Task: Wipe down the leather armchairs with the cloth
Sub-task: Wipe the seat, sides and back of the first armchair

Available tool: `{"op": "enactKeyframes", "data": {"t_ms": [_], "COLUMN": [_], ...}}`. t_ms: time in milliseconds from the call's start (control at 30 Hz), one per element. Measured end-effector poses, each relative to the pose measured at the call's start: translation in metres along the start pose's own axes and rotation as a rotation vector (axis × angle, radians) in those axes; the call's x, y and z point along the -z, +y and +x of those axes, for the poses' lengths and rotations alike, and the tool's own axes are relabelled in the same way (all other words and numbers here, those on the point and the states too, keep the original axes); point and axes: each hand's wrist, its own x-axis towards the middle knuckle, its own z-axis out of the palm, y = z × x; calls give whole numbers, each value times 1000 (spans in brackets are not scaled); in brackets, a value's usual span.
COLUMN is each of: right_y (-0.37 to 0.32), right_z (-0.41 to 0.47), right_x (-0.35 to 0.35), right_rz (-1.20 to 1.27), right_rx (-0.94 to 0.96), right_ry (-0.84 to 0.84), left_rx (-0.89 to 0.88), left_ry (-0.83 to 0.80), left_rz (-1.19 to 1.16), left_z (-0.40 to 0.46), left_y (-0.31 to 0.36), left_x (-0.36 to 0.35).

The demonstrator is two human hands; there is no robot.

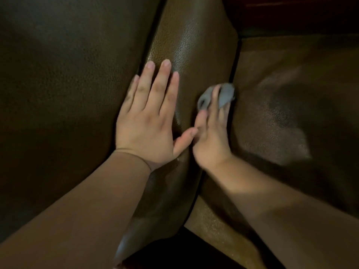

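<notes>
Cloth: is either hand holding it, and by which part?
Right hand presses the bunched grey cloth under its fingers; which part is blurred. Left hand lies flat on the leather, holding nothing.
</notes>
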Motion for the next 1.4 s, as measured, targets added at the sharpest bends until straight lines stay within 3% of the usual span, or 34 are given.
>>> {"op": "enactKeyframes", "data": {"t_ms": [100,200,267,333,400,433,500,567,633,667,733,833,867,933,967,1033,1067,1167,1233,1333,1400], "right_y": [27,14,-3,-28,-51,-52,-38,-16,3,6,1,-19,-19,-20,-21,-18,-15,-16,-9,-13,-25], "right_z": [-113,-132,-89,-29,2,-4,-57,-139,-191,-187,-148,-79,-83,-134,-168,-210,-206,-150,-124,-151,-189], "right_x": [-16,2,13,22,28,22,2,-15,-16,-15,-20,-23,-28,-38,-42,-51,-55,-44,-29,-32,-37], "right_rz": [-189,-196,-227,-213,-150,-142,-197,-272,-272,-254,-236,-72,-29,-48,-74,-148,-154,-155,-32,82,67], "right_rx": [373,217,212,309,187,165,309,393,322,329,342,-128,-206,-158,-123,-217,-288,-358,-354,-482,-582], "right_ry": [-183,-425,-394,-213,-208,-217,-220,-382,-530,-526,-325,-103,-75,-133,-242,-491,-539,-348,-215,-279,-439], "left_rx": [24,24,56,97,107,91,30,-14,0,13,9,8,13,21,22,22,21,21,21,13,17], "left_ry": [-25,-79,-89,-110,-144,-152,-165,-166,-146,-131,-87,-54,-57,-61,-60,-58,-53,-42,-24,-26,-31], "left_rz": [-1,-13,-51,-89,-111,-95,-47,-23,-14,-17,-24,-31,-34,-39,-40,-44,-44,-41,-41,-36,-43], "left_z": [-1,-3,-19,-59,-125,-160,-219,-248,-250,-249,-248,-252,-252,-252,-252,-253,-253,-252,-253,-252,-253], "left_y": [4,4,4,5,11,13,16,17,19,20,21,21,21,22,22,21,21,23,23,21,21], "left_x": [7,18,26,32,36,38,41,36,31,29,24,21,21,21,21,22,23,21,19,18,18]}}
